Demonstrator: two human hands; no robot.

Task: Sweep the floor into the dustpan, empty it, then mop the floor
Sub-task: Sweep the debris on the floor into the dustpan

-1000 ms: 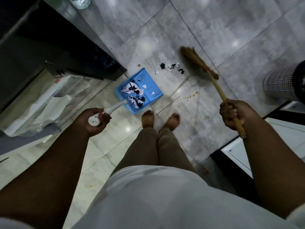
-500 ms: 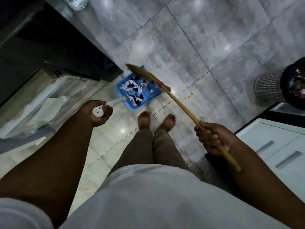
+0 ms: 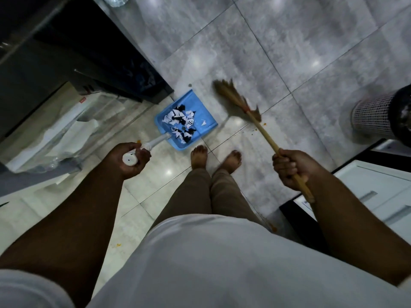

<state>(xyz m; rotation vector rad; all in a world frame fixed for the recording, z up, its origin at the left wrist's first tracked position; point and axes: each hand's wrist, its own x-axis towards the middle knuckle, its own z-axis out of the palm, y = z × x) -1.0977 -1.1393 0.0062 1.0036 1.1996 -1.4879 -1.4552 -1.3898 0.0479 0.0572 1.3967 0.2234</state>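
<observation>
Head view, looking down past a white shirt and tan trousers to two bare feet on the grey tiled floor. At centre frame lies the blue dustpan, flat on the tiles, its open lip toward the upper right, its tray holding black and white paper scraps. The left hand curls its grip round the end of the dustpan's white handle, whose cap faces the camera. The right hand wraps its grip round the wooden stick of the broom; the bristle head, blurred, sits on the floor just right of the dustpan's lip, apart from it. Orange crumbs lie beside the stick.

Edges: a dark cabinet bounds the upper left, its corner just beside the dustpan; a clear plastic bag lies at left; a mesh waste bin stands at right; a white drawer unit on a dark base fills the lower right. Open floor runs toward the upper right of the frame.

Compared with half a second earlier, the bristle head has left the dustpan tray and swung out to its right, and the right hand has risen in the frame; the left hand keeps its hold on the handle.
</observation>
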